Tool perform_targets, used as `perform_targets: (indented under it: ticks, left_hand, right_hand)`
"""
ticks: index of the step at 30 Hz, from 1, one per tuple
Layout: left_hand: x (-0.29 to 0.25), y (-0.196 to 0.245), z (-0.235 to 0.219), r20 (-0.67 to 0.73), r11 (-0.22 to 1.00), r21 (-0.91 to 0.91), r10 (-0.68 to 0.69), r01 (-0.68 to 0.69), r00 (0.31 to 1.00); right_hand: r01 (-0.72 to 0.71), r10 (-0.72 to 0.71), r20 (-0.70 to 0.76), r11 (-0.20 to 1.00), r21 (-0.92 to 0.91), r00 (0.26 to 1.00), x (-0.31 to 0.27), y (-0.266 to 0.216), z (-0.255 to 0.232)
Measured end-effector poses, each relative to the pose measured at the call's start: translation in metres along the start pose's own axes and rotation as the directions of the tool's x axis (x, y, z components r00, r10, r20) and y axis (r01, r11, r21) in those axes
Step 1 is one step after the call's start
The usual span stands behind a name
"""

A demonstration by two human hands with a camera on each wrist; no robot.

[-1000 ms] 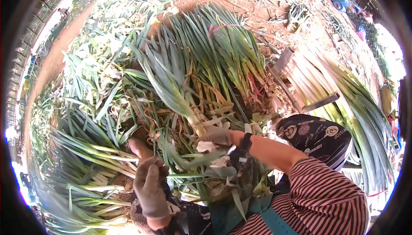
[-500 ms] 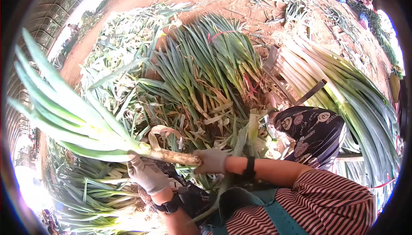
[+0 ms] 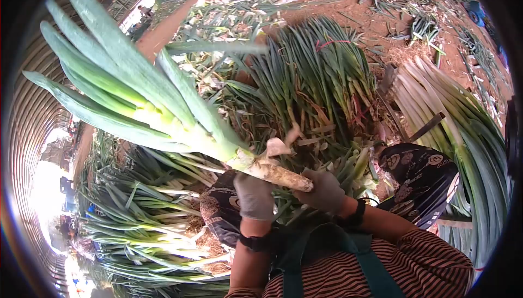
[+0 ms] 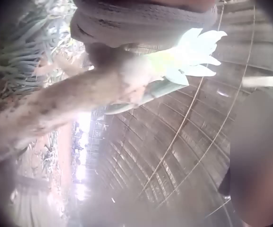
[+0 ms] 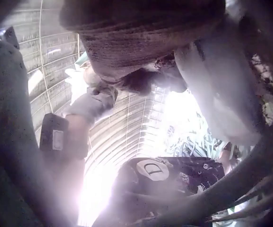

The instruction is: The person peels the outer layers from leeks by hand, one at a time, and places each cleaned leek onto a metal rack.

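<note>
A large green onion (image 3: 180, 129) is held slantwise in front of the person, its broad leaves fanned up to the far left. My gloved left hand (image 3: 255, 195) grips the stalk below the leaves; in the left wrist view the glove (image 4: 141, 23) sits over the brownish stalk (image 4: 60, 104). At the root end, my gloved right hand (image 3: 322, 190) grips the stalk tip, its fingertips partly hidden. A loose piece of dry outer skin (image 3: 278, 146) hangs off the stalk between the hands. The right wrist view shows the right glove (image 5: 146, 42) close up and dark.
Standing green onions (image 3: 310, 74) are bundled ahead, with a red tie. Stripped white-stemmed onions (image 3: 430, 96) lie in a metal-barred rack (image 3: 425, 128) at the right. Unpeeled onions (image 3: 152, 216) are piled at the left, and leaf scraps (image 3: 218, 25) litter the ground beyond.
The right hand has lifted the green onion from the pile ahead, and the left hand has come to its stalk. Both hands now stand farther right in view with it; the camera view has turned.
</note>
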State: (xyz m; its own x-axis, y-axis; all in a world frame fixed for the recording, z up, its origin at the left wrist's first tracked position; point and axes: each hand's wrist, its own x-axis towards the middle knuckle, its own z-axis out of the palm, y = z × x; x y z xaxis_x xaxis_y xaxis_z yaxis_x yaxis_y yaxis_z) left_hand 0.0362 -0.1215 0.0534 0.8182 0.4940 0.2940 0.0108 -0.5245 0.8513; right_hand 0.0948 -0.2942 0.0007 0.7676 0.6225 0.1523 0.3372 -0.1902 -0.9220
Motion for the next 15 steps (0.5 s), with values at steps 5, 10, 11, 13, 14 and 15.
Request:
perform_targets:
  ticks: [5,10,11,13,14,15]
  left_hand:
    - [-0.066,-0.109,0.044,0.298,0.935,0.275,-0.303,0.223,0.905]
    - [-0.034,-0.101,0.009,-0.081,0.966,-0.126,-0.236,0.225,0.968]
    - [-0.011,-0.074,-0.007,-0.158,0.944,-0.267,-0.24,0.193,0.958]
    - [0.019,-0.041,-0.021,-0.23,0.941,-0.32,-0.192,0.112,0.954]
    - [0.027,-0.026,-0.02,-0.238,0.938,-0.336,-0.176,0.089,0.955]
    - [0.036,-0.01,-0.018,-0.259,0.94,-0.333,-0.164,0.072,0.952]
  right_hand:
    - [-0.128,0.077,0.171,0.943,0.307,0.982,0.006,-0.032,-0.033]
    - [-0.173,0.054,0.337,0.926,0.335,0.94,0.005,-0.012,-0.037]
    - [-0.169,0.028,0.379,0.924,0.344,0.925,0.007,-0.008,-0.033]
    - [-0.121,-0.155,0.523,0.882,0.455,0.838,0.011,0.0,-0.023]
    - [-0.128,-0.267,0.615,0.844,0.521,0.742,0.013,0.004,-0.013]
    - [-0.177,-0.306,0.703,0.833,0.524,0.641,0.013,0.008,-0.004]
